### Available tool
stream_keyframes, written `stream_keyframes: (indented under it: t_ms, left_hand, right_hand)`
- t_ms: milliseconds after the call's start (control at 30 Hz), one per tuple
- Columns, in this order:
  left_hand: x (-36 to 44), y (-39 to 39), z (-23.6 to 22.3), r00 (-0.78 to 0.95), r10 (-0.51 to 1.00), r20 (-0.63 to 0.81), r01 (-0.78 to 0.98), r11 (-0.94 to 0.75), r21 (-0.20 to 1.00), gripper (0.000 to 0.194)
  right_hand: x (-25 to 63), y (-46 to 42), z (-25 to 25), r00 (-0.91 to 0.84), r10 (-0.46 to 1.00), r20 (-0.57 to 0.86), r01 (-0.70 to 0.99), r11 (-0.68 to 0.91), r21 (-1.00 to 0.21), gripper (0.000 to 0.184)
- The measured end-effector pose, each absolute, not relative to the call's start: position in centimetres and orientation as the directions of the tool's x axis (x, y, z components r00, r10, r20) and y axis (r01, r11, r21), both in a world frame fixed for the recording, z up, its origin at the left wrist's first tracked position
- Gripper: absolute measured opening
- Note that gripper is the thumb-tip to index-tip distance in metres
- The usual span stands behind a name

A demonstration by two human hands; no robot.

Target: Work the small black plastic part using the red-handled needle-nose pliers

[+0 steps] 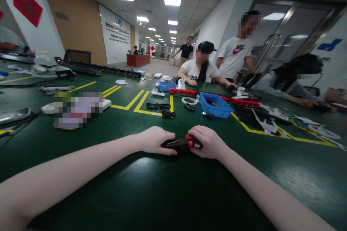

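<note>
In the head view my right hand (pixel 208 142) is closed round the red-and-black handles of needle-nose pliers (pixel 190 142), whose metal jaws point left. Pinched between the thumb and fingers of my left hand (pixel 155 140) is a small black part (pixel 176 148). The plier jaws lie over or against this part; whether they grip it I cannot tell. Both hands are just above the green table (pixel 151 202). Beyond them lie a black connector-like piece (pixel 168 114) and a longer black strip (pixel 158 105).
A blue bin (pixel 217 110) with dark pieces in it stands beyond my right hand, beside a white cable coil (pixel 189 101). A phone (pixel 81 112) lies at left. Red strips (pixel 187 92) run across the back. Co-workers sit and stand at the far side.
</note>
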State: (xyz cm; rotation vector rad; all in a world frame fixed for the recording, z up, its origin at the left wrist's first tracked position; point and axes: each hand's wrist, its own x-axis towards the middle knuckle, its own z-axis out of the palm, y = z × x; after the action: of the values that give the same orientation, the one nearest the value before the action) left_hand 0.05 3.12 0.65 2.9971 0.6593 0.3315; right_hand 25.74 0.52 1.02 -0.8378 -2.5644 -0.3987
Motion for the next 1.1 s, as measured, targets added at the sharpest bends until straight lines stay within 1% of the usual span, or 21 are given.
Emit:
stream_keyframes:
  t_ms: [500, 1100]
  left_hand:
    - [-0.01, 3.20, 0.54, 0.883, 0.426, 0.198, 0.411, -0.904, 0.115, 0.041]
    - [-0.01, 3.12, 0.82, 0.880, 0.441, 0.179, 0.426, -0.897, 0.117, 0.040]
  right_hand:
    - [25.82, 0.51, 0.89, -0.707, 0.492, 0.508, 0.628, 0.768, 0.130, 0.028]
    - [25.88, 0.38, 0.94, -0.715, 0.496, 0.492, 0.623, 0.772, 0.128, 0.026]
